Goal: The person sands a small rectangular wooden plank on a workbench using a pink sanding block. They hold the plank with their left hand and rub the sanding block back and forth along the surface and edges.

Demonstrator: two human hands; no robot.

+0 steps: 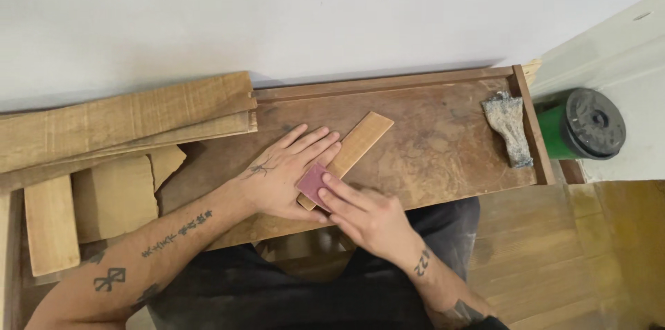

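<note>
Looking down from my head, my left hand [287,174] lies flat, fingers spread, pinning a small light wood strip [353,148] against the worn brown board [443,143] across my lap. The strip runs diagonally, its far end pointing up toward the wall. My right hand [367,216] presses a small pink piece of sandpaper [312,184] onto the strip's near end, fingertips bearing down on it rather than clenched around it; neither hand grips anything in a closed fist.

To my left, rough pale planks [125,119] are stacked, with shorter offcuts [52,223] below them. At the board's right end rests a grey, crusted scraper-like tool [509,126], and beyond the edge stands a green container with a black lid [585,126].

I judge the strip could skid under my flat palm, since nothing clamps it. The sandpaper is small, so my fingertips could slide off onto bare wood and get scuffed.
</note>
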